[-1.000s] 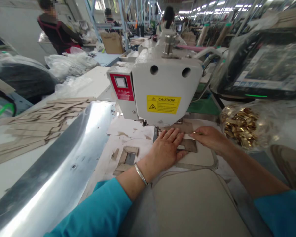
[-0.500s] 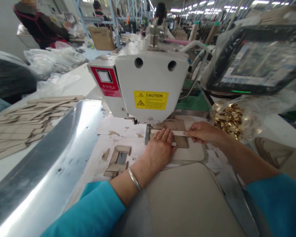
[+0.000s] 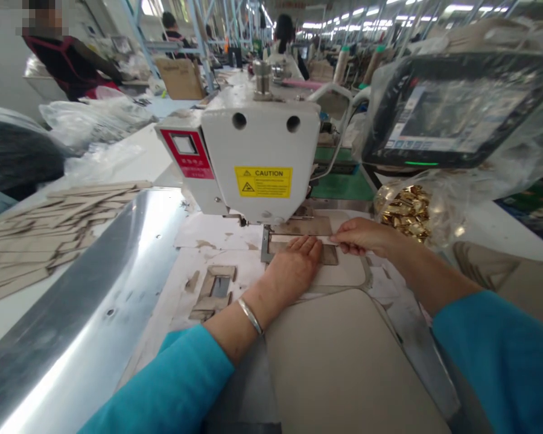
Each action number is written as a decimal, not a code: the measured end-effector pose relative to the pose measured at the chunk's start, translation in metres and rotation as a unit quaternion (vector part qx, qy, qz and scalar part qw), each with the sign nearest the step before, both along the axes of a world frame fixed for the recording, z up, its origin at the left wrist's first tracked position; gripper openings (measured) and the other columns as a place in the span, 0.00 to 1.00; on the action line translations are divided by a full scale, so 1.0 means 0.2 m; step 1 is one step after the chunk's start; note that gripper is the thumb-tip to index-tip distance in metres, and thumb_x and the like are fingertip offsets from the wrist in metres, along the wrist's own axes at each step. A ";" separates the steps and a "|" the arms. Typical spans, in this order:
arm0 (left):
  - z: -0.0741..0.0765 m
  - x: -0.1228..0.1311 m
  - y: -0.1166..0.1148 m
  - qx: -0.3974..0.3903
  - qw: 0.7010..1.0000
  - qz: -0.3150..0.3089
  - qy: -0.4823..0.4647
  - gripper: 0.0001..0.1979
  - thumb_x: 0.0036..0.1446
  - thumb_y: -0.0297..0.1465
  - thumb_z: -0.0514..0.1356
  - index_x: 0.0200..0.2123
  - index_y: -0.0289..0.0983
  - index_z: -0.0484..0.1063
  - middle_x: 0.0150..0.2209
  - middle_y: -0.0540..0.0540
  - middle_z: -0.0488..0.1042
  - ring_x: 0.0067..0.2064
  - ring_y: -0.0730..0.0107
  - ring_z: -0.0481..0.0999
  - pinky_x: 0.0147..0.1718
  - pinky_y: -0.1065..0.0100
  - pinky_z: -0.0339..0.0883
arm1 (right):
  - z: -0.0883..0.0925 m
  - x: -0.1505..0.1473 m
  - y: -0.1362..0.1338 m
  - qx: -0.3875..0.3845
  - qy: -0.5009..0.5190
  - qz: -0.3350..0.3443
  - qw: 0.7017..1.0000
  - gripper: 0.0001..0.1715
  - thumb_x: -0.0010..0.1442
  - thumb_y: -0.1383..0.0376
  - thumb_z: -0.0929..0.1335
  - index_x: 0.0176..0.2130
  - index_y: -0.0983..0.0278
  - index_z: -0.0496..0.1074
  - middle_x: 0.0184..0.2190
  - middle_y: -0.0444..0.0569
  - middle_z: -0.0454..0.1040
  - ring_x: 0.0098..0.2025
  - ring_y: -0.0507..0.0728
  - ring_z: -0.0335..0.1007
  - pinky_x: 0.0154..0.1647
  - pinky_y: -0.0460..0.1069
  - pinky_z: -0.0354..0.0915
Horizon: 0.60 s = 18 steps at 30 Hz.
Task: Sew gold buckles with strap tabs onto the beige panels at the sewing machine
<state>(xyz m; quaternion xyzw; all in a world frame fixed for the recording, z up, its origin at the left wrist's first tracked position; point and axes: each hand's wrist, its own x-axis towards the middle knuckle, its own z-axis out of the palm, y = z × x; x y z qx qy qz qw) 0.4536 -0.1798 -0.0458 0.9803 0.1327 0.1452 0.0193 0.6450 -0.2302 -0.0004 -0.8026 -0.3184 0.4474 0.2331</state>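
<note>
My left hand (image 3: 296, 263) lies flat, fingers stretched out, over a narrow pale strip (image 3: 278, 238) and the brown template plate (image 3: 306, 226) around it. Between the thumb and fingers of my right hand (image 3: 361, 236) is the strip's right end. Under the plate is a beige panel with rounded corners (image 3: 350, 276). A metal clamp bracket (image 3: 265, 244) stands at the strip's left end, just below the sewing machine head (image 3: 262, 141). Closer to me lies a larger beige panel (image 3: 332, 355). My left palm hides part of the plate.
Beige strips (image 3: 36, 235) are piled at the left beyond a shiny metal plate (image 3: 95, 283). A bag of gold-coloured metal parts (image 3: 407, 211) sits at the right, below a plastic-wrapped screen (image 3: 457, 117). More beige panels (image 3: 502, 274) lie far right. Other people are in the background.
The camera view has shifted slightly. My left fingers have slid a little right along the strip, baring more of its left part. My right hand still pinches its end.
</note>
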 end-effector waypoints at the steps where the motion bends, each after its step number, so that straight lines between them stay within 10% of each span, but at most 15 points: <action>1: 0.00 0.01 0.00 0.002 1.000 -0.018 -0.003 0.20 0.67 0.31 0.52 0.59 0.28 0.63 0.59 0.37 0.69 0.60 0.60 0.68 0.61 0.62 0.59 | 0.01 0.00 0.00 0.000 0.007 0.000 1.000 0.15 0.55 0.65 0.72 0.22 0.65 0.66 0.14 0.42 0.67 0.14 0.46 0.55 0.14 0.42 0.48; 18: 0.01 -0.13 0.01 -0.029 0.996 0.088 -0.020 0.23 0.65 0.37 0.55 0.58 0.27 0.64 0.59 0.33 0.68 0.61 0.53 0.65 0.60 0.55 0.58 | 0.00 -0.07 0.03 -0.022 -0.162 0.036 0.986 0.17 0.55 0.64 0.71 0.21 0.63 0.62 0.11 0.38 0.60 0.14 0.47 0.53 0.15 0.43 0.50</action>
